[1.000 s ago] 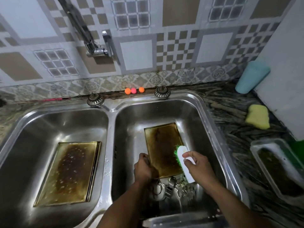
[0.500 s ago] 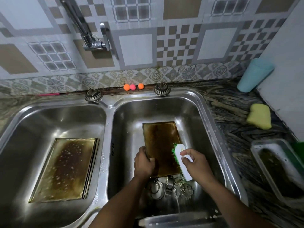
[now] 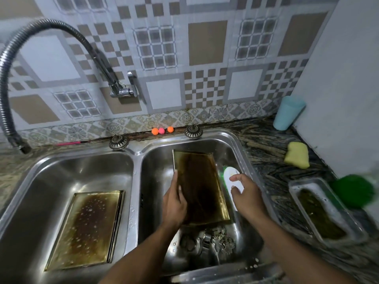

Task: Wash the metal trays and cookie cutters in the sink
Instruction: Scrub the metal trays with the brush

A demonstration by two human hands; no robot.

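Grips the tray (image 3: 203, 187) by its left edge with the left hand (image 3: 174, 203), fingers (image 3: 176, 181) curled round that edge and thumb laid on the stained brown face. Holds it tipped up in the right basin of the sink (image 3: 136, 181), far end toward the back wall, near end down by the left wrist. Clasps a white brush (image 3: 229, 174) with green bristles in the right hand (image 3: 247, 198), fingers wrapped over its back, just right of the tray's right edge; cannot tell whether bristles and tray touch. Has a heap of cutters (image 3: 213, 240) on the basin floor, nearer than both sets of fingers and between the two forearms. Has a second tray (image 3: 86, 228) lying flat in the left basin, well left of the left fingers, brown and dotted with drops. Carries on the bench (image 3: 266, 144), right of the right fingers, a yellow sponge (image 3: 297, 157), a blue cup (image 3: 288, 112) beyond it, a clear tub (image 3: 336, 191) of dark liquid nearer, and a blurred green scrubber (image 3: 352, 190) just beside that tub.
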